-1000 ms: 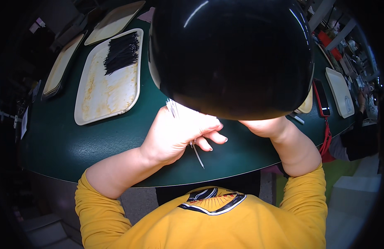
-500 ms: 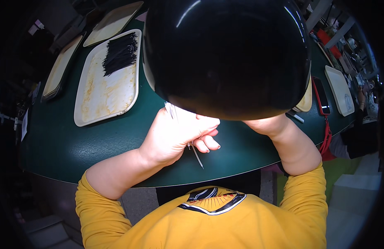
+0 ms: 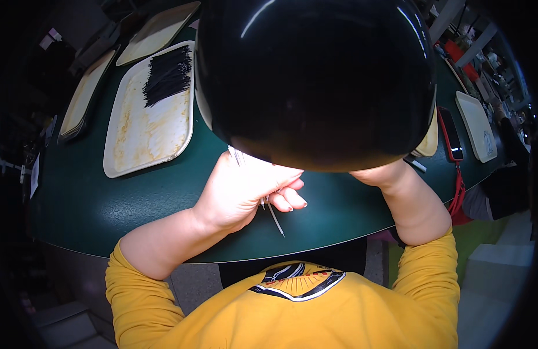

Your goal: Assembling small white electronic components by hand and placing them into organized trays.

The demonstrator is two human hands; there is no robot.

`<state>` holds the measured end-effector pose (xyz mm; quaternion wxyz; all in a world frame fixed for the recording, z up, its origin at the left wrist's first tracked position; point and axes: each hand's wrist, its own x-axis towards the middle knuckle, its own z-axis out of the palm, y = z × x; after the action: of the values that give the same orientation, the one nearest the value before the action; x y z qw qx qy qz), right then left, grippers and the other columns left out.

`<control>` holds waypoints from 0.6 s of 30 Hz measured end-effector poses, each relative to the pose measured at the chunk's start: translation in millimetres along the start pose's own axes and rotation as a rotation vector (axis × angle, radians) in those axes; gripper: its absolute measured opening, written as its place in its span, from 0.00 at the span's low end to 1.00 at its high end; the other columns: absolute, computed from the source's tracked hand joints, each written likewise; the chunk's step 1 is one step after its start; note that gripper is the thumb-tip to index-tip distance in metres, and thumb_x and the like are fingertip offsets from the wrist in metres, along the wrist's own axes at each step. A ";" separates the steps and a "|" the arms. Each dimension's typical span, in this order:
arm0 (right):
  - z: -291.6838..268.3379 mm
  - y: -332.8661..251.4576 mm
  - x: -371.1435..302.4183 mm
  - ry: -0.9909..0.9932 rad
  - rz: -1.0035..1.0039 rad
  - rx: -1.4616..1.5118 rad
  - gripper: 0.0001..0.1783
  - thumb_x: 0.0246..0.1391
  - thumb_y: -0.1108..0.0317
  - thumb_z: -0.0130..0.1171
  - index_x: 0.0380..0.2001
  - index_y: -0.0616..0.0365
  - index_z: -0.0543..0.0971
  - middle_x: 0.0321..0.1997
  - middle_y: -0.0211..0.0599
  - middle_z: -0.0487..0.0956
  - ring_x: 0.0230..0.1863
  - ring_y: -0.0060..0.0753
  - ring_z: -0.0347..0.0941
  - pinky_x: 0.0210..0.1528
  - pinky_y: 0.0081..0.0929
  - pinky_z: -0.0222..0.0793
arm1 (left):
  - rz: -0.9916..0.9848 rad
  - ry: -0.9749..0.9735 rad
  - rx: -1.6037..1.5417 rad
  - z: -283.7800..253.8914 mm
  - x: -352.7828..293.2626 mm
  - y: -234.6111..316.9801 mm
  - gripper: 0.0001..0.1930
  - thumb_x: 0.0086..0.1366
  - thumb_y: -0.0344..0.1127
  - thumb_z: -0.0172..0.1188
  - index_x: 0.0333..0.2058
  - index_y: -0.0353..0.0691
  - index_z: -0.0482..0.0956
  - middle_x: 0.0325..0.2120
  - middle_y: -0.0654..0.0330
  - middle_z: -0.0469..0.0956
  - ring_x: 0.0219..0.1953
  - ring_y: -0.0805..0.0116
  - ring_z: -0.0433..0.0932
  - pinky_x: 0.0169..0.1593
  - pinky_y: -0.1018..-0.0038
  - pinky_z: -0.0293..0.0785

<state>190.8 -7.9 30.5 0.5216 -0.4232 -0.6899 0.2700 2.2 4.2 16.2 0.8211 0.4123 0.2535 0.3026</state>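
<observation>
Thin white wire-like pieces (image 3: 275,219) stick out below the curled fingers of my left hand (image 3: 240,186), and more of their tips show at its upper side. The hand is closed round them, brightly lit. A large glossy black dome (image 3: 315,87), like a lamp shade, hangs over the work and covers whatever lies between my hands. Of my right hand (image 3: 382,174) only the wrist side shows below the dome's rim. Its fingers are hidden, so I cannot see what they hold.
On the green table (image 3: 164,200), a cream tray (image 3: 147,136) at left holds a bundle of black wire-like pieces (image 3: 169,75). Other trays (image 3: 158,35) stand behind and beside it. At right lie a red-cased phone (image 3: 450,134) with a strap and a pale tray (image 3: 477,128). A person (image 3: 507,139) is beyond.
My right wrist has shifted slightly to the right. The dome's left edge sits a little farther left. My left hand keeps its grip nearly unmoved. The person at far right has moved.
</observation>
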 end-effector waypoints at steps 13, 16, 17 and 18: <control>3.1 15.8 -1.2 0.066 -0.314 -0.213 0.12 0.36 0.80 0.52 0.07 0.62 0.62 0.07 0.29 0.60 0.12 0.15 0.56 0.15 0.15 0.52 | -0.013 0.025 -0.010 -3.3 -3.1 -2.7 0.06 0.53 0.25 0.54 0.27 0.26 0.73 0.18 0.52 0.74 0.19 0.68 0.76 0.22 0.83 0.72; 1.2 18.5 -1.2 0.063 -0.462 -0.325 0.09 0.38 0.81 0.49 0.10 0.63 0.64 0.09 0.31 0.62 0.15 0.17 0.59 0.18 0.16 0.56 | -0.013 0.036 -0.060 -4.2 -3.7 -3.4 0.06 0.53 0.25 0.53 0.28 0.26 0.73 0.19 0.51 0.74 0.19 0.68 0.76 0.22 0.83 0.72; 2.0 17.6 -0.4 0.043 -0.459 -0.313 0.08 0.39 0.81 0.48 0.11 0.64 0.65 0.09 0.31 0.63 0.15 0.17 0.59 0.18 0.16 0.56 | -0.006 0.021 -0.063 -4.5 -3.8 -3.4 0.06 0.54 0.25 0.52 0.28 0.26 0.73 0.20 0.51 0.74 0.20 0.68 0.76 0.22 0.83 0.72; 3.0 14.4 0.7 -0.002 -0.382 -0.225 0.08 0.39 0.81 0.48 0.12 0.64 0.65 0.09 0.32 0.63 0.15 0.17 0.60 0.19 0.16 0.57 | 0.000 0.005 -0.067 -4.6 -3.9 -3.5 0.06 0.54 0.25 0.52 0.28 0.26 0.73 0.20 0.51 0.74 0.20 0.68 0.76 0.22 0.83 0.73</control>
<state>192.3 0.0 18.2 0.5122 -0.3400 -0.7838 0.0882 -2.5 2.2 11.5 0.8338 0.3838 0.2454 0.3119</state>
